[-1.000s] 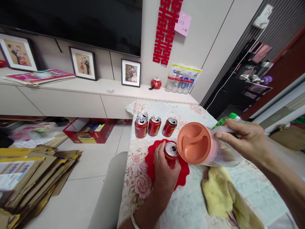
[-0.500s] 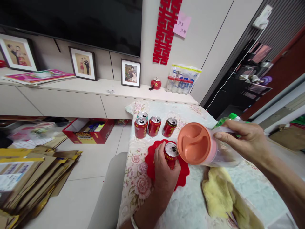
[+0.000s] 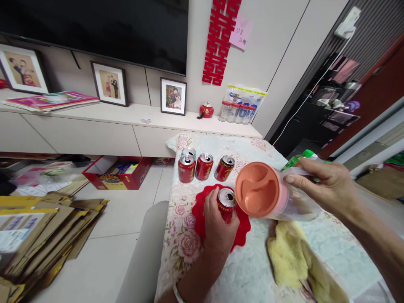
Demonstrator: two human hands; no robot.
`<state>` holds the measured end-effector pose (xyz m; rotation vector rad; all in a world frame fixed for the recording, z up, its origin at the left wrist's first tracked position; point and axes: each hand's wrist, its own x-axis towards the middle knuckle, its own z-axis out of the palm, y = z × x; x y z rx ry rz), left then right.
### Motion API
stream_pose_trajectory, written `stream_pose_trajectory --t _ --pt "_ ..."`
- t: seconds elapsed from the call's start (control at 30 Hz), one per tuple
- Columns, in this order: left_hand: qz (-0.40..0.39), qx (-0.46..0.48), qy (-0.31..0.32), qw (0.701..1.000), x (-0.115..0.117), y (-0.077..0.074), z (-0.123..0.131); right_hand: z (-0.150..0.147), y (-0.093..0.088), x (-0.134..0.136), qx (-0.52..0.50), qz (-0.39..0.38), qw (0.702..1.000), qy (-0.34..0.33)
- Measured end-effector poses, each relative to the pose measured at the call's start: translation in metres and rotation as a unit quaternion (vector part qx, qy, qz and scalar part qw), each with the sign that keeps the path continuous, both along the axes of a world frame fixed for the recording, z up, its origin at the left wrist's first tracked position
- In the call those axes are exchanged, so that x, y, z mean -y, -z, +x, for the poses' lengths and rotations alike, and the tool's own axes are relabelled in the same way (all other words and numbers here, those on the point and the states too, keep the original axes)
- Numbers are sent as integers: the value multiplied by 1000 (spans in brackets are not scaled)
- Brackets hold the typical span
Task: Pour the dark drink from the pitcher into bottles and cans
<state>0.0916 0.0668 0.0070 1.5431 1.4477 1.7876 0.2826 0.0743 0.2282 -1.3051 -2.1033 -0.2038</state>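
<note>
My left hand (image 3: 220,227) is wrapped round an opened red drink can (image 3: 226,201), which stands on a scalloped red mat (image 3: 202,200). My right hand (image 3: 328,185) grips the handle of a clear plastic pitcher (image 3: 298,202) with an orange lid (image 3: 257,189). The pitcher is tipped over to the left, its lid edge close against the can's top. Whether liquid runs out of it I cannot tell. Behind the mat stand more red cans: one at the left (image 3: 187,169), one in the middle (image 3: 204,167) and one at the right (image 3: 224,168). A greenish can (image 3: 188,151) is partly hidden behind them.
A yellow cloth (image 3: 288,256) lies on the flowered tablecloth (image 3: 252,269) below the pitcher. A green-capped bottle (image 3: 307,154) is partly hidden behind my right hand. Flattened cardboard (image 3: 53,235) and a red box (image 3: 118,179) are on the floor at left.
Almost nothing differs. Both hands, the can and the tilted pitcher keep the same places.
</note>
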Motion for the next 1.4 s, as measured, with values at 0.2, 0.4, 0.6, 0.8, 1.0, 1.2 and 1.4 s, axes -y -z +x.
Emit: stream_pose_trajectory --t 0.2,0.4,0.6,0.8,1.0,1.2,1.4 --pt "5 -3 -1 1000 -1 1 0 1 0 0 0 -3 1000 -3" --pt "9 -15 -3 1000 0 1 -1 1 1 0 -13 -11 1000 5" --pt "4 -12 -1 1000 0 1 -1 3 1 -2 -10 -16 1000 17" --pt "1 -13 1 1000 0 -1 -1 0 -1 1 -19 -34 999 27" --pt "2 -7 -1 1000 0 -1 0 -1 -1 1 -21 -39 999 23" --pt "0 -4 -1 1000 1 1 0 -1 -3 0 -13 -30 999 16" --pt "0 -7 2 1000 0 0 0 -1 -3 1 -18 -38 999 22"
